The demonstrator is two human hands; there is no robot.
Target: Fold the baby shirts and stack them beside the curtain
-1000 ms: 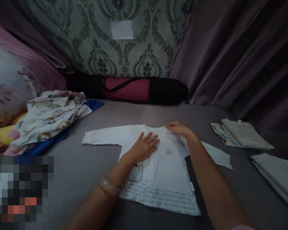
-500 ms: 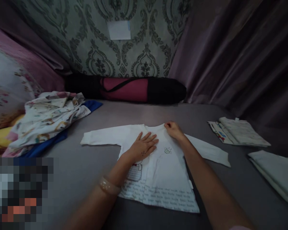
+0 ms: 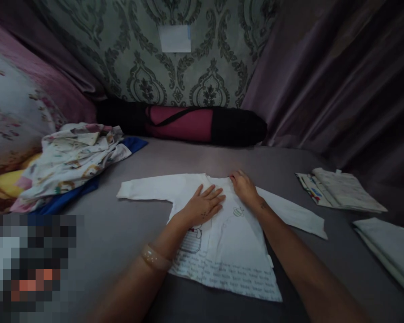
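White shirt (image 3: 245, 242) lies spread on the grey sheet (image 3: 104, 251), its hem, printed with rows of small lettering, on the near side. A pale bangle (image 3: 155, 258) circles the left wrist. Near right sits a folded pale cloth (image 3: 388, 244), partly out of view. The left hand (image 3: 204, 206) rests flat on the shirt's chest, open, fingers a little apart, gripping nothing. Just right of it shows a small bee motif (image 3: 237, 211). The right hand (image 3: 244, 186) is at the right side of the collar, fingers curled in; I cannot tell whether they pinch the fabric. Both sleeves reach outward. Farther right lie folded clothes (image 3: 350, 190); on the left, a crumpled printed heap (image 3: 74, 157) over blue cloth (image 3: 69, 197). At the far edge, a black and dark-pink bag (image 3: 180, 123) lies before the patterned wall (image 3: 175, 85), which bears white paper (image 3: 175, 39).
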